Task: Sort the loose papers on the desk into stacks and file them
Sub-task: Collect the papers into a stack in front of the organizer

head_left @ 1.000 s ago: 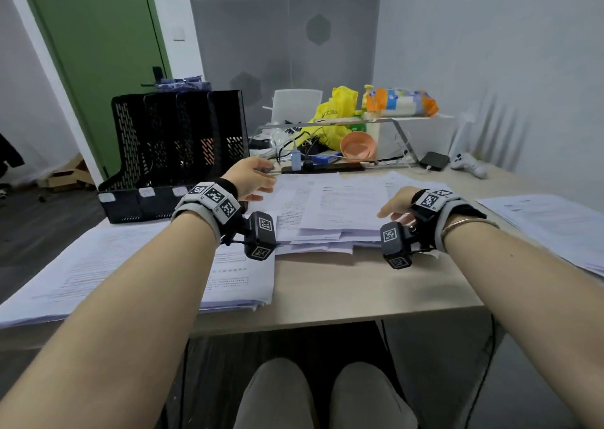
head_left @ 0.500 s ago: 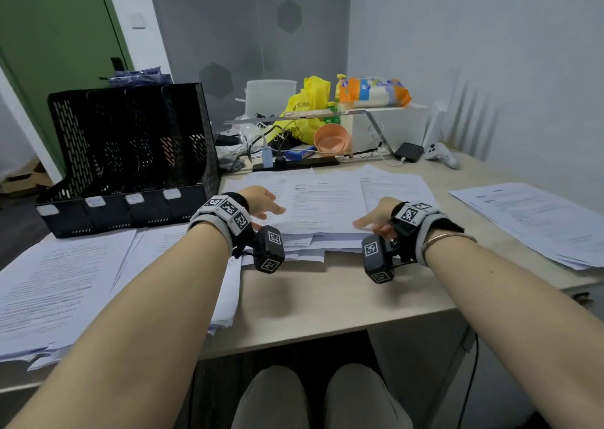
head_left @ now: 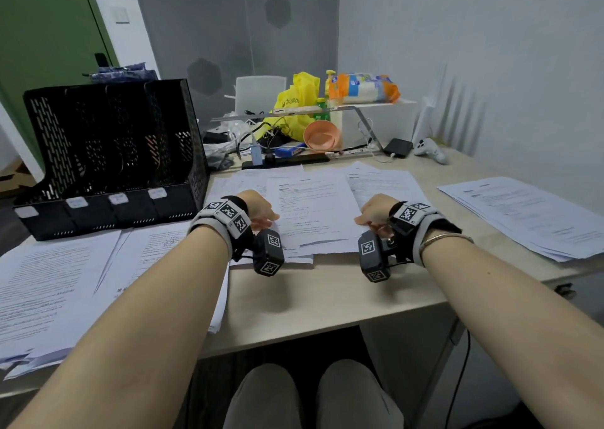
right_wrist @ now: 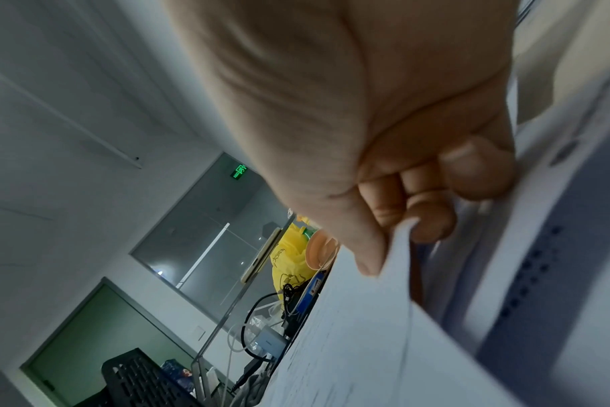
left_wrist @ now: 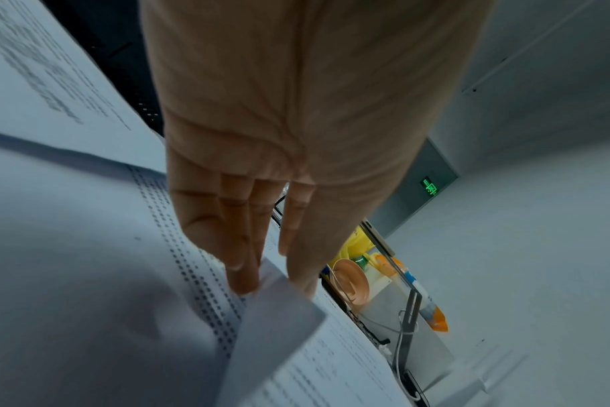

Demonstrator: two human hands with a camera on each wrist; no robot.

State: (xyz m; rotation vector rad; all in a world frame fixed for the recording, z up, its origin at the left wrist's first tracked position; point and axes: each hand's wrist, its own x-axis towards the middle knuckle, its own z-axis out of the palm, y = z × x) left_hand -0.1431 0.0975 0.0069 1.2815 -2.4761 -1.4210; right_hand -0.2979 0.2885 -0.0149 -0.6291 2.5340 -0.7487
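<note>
A loose pile of printed papers (head_left: 313, 206) lies in the middle of the desk (head_left: 327, 297). My left hand (head_left: 269, 219) pinches the left edge of its top sheet (left_wrist: 279, 311) between thumb and fingers (left_wrist: 241, 272). At the right edge my right hand (head_left: 362, 217) holds the same sheet (right_wrist: 359, 330), thumb on top and fingers (right_wrist: 432, 220) curled underneath. A second paper stack (head_left: 65, 281) lies at the left and a third (head_left: 523, 212) at the right. Behind the left stack stands a black mesh file rack (head_left: 108, 154) with several slots.
Along the back of the desk are a yellow bag (head_left: 294, 105), an orange bowl (head_left: 322, 136), cables, a metal riser shelf (head_left: 294, 113), a black box (head_left: 397, 147) and a white game controller (head_left: 429, 149). A bare strip of desk runs in front of the middle pile.
Both hands have come nearer to me along the middle pile and taken hold of its top sheet at the two sides. The head view has swung slightly right.
</note>
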